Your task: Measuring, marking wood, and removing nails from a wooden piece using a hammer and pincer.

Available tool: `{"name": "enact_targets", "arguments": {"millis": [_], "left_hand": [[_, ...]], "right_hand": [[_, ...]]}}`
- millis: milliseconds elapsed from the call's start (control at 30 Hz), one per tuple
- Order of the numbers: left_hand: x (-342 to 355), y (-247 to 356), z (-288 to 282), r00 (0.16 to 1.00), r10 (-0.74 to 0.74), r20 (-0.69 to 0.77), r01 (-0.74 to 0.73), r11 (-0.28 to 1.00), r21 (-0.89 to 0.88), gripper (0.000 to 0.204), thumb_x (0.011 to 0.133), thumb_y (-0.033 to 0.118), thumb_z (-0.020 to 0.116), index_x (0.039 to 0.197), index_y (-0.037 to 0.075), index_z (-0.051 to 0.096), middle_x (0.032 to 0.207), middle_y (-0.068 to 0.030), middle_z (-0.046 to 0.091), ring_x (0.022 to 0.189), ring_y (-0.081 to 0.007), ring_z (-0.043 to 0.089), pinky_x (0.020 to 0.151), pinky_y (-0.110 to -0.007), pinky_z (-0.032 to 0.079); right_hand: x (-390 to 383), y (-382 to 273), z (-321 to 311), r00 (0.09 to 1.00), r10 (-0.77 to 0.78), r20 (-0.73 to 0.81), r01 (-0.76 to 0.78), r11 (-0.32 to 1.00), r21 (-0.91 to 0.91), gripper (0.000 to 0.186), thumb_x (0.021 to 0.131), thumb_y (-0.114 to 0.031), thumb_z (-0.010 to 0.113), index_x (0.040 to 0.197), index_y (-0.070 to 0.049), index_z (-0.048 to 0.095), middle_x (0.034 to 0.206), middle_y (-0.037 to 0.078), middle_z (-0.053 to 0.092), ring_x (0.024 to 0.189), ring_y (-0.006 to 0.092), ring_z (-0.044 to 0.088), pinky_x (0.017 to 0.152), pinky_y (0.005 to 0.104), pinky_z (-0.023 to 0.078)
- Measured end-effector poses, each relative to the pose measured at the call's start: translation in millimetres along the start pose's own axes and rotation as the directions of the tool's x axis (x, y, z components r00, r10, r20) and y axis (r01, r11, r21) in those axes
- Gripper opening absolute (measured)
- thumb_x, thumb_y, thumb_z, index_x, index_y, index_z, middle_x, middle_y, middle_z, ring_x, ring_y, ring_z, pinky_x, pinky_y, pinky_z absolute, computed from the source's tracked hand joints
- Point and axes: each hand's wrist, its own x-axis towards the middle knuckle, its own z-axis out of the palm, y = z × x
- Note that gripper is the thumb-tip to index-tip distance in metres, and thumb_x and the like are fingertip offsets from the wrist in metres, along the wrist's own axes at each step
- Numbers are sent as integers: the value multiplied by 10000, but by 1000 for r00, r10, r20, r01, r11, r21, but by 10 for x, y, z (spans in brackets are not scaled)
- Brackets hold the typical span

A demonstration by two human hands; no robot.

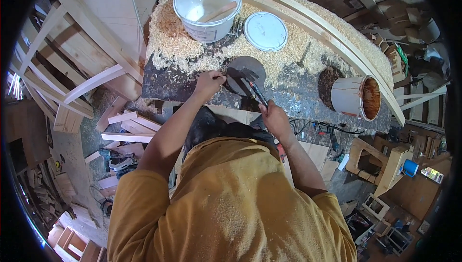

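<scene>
My right hand is closed round the handle of a claw hammer, whose dark head lies over a round dark disc near the front edge of the workbench. Beside the hammer head, at the disc's left edge, the fingers of my left hand pinch a small thin dark piece; its exact kind is too small to tell. Beyond the hands stand a white bucket with a wooden stick in it and a round white lid.
Wood shavings cover much of the bench. A stained tub lies on its side at the right, by long curved wooden strips. Wood offcuts and a power tool lie on the floor at left; wooden frames are at right.
</scene>
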Motion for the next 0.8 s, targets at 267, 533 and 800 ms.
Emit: {"name": "enact_targets", "arguments": {"millis": [267, 533, 800], "left_hand": [[105, -23, 33, 956, 292, -41, -247, 870, 428, 274, 812, 273, 624, 825, 0, 645, 721, -147, 640, 672, -229, 611, 661, -361, 472], [160, 58, -9, 967, 236, 97, -255, 877, 408, 277, 801, 268, 623, 808, -8, 628, 618, -113, 585, 606, -213, 579, 602, -330, 442], [221, 44, 26, 960, 249, 129, -280, 879, 387, 247, 772, 256, 660, 775, 11, 634, 674, -131, 611, 670, -243, 600, 653, -364, 462]], "right_hand": [[-155, -317, -447, 1000, 9, -2, -8, 950, 311, 278, 915, -271, 517, 849, -1, 521, 707, 251, 588, 683, 451, 585, 589, 471, 457], [68, -49, -168, 956, -220, -193, 248, 958, 140, 221, 906, -191, 530, 882, 27, 495, 679, 228, 560, 636, 414, 549, 584, 444, 447], [49, 89, -126, 991, -50, -122, 74, 977, 199, 315, 913, -279, 525, 851, 28, 488, 683, 271, 571, 694, 471, 570, 590, 491, 442]]}}
